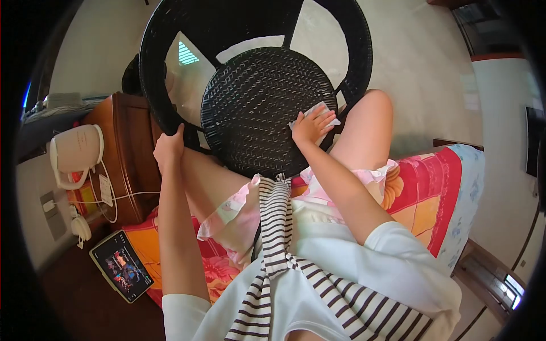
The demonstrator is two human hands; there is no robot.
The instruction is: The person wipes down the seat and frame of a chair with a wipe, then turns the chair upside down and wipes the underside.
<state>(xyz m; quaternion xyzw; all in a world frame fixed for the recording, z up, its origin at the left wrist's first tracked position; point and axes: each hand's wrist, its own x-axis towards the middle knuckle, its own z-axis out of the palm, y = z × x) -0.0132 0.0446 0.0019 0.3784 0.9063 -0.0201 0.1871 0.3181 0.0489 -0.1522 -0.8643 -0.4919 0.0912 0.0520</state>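
A black woven wicker chair (267,108) stands tilted in front of me, its round seat facing up between my legs. My left hand (169,149) is closed around the lower left end of the chair's curved rim (152,79). At the right edge of the seat, my right hand (313,126) holds a thin white wipe (331,118) against the weave. Its fingers are stretched out over the wipe, and part of the wipe shows past the fingertips.
I sit on a bed with a red and orange patterned cover (424,184). To the left are a wooden cabinet (128,165), a white electric kettle (78,149) and cables. A lit tablet (122,267) lies beside the bed cover. Pale floor (418,68) surrounds the chair.
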